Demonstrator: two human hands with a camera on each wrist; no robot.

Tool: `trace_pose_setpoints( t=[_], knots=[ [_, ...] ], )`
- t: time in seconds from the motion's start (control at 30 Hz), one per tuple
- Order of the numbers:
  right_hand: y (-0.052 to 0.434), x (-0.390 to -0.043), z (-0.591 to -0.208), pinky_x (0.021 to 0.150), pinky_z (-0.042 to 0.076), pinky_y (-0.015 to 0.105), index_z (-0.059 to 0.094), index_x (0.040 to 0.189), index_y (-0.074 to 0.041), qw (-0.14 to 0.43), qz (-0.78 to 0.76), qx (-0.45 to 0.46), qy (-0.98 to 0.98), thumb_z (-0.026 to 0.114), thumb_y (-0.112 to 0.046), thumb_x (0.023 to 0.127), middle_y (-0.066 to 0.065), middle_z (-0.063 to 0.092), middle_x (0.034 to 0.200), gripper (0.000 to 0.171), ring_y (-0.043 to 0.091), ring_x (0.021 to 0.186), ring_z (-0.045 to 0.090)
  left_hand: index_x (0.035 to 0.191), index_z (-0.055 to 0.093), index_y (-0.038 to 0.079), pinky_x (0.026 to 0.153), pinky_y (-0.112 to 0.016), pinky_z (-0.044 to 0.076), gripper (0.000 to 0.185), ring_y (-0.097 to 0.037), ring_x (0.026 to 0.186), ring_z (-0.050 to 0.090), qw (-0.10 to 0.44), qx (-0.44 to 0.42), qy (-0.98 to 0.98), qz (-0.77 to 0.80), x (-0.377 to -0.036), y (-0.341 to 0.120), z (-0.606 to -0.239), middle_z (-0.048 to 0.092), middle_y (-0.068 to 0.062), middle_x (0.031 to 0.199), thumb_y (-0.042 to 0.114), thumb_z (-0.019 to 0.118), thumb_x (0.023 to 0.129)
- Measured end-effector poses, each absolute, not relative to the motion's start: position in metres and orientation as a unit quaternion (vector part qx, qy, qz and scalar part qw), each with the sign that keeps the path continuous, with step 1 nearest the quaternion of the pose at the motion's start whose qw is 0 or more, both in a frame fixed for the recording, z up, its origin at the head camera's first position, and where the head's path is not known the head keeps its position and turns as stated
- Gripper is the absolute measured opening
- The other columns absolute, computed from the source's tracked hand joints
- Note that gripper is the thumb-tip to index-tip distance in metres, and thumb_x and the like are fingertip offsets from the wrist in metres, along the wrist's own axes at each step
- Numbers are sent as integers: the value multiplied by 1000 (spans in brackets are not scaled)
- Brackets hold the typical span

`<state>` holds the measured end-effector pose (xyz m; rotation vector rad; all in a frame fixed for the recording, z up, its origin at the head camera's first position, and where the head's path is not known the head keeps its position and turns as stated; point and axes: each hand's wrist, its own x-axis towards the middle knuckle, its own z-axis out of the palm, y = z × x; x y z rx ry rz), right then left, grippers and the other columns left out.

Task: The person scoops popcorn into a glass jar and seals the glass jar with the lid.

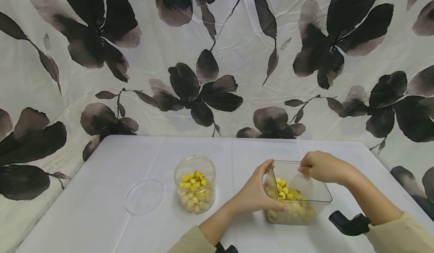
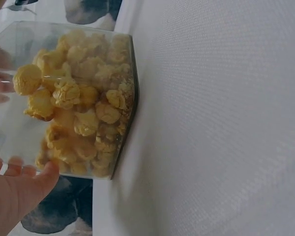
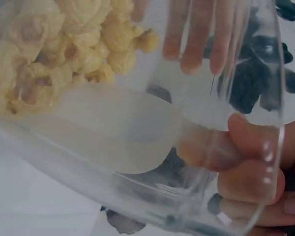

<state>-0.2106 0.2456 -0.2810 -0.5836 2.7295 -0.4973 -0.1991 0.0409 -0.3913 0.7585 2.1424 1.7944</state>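
A square clear container [image 1: 323, 196] of yellow popcorn [image 1: 286, 192] stands on the white table at the front right. My left hand [image 1: 259, 192] grips its left side, thumb on the far rim and fingers along the near wall. My right hand [image 1: 322, 167] is at the container's far right rim. In the right wrist view it pinches the handle of a clear scoop [image 3: 123, 132] that reaches inside toward the popcorn [image 3: 54, 49]. The left wrist view shows the container wall [image 2: 88, 98] close up, with my left hand [image 2: 19, 191] against it.
A round clear jar [image 1: 194, 185] partly filled with popcorn stands left of the container. Its clear lid [image 1: 144, 196] lies flat further left. The white tablecloth [image 1: 101, 215] covers the table. A floral curtain [image 1: 217, 57] hangs right behind the table.
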Motion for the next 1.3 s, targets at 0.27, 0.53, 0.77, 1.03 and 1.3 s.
trace_pose_setpoints(
  t=[0.27,0.53,0.77,1.03,1.3],
  knots=[
    [250,-210,-279,50,29,28,64,67,-7,163,-183,-204,948,52,-4,91,-4,44,61,26,11,52,30,146,21,25,98,-26,36,112,-5,129,28,130,255,737,613,-198,42,-391,32,11,139,18,90,58],
    [253,-210,-278,52,31,28,65,71,-5,176,-199,-204,942,52,-5,91,-3,49,65,24,11,54,33,146,20,26,98,-26,37,111,-6,131,26,132,258,736,612,-201,43,-390,32,10,141,19,89,59],
    [262,-207,-286,48,31,26,65,77,-1,208,-294,-174,916,48,-5,94,-5,34,51,25,9,46,31,147,20,24,99,-26,36,112,-7,130,26,133,261,735,611,-200,44,-390,32,10,140,18,89,59],
    [271,-196,-291,59,38,33,65,83,2,222,-335,-155,902,47,-8,96,-2,36,51,23,11,46,34,147,19,24,100,-28,35,113,-6,131,26,137,256,733,615,-198,44,-391,31,10,140,16,89,59],
    [273,-191,-291,45,28,24,63,85,5,235,-374,-150,885,47,-10,97,-1,38,53,25,8,44,30,147,19,24,101,-30,35,114,-6,130,26,130,259,738,609,-198,42,-389,31,8,142,17,90,58]
  ],
)
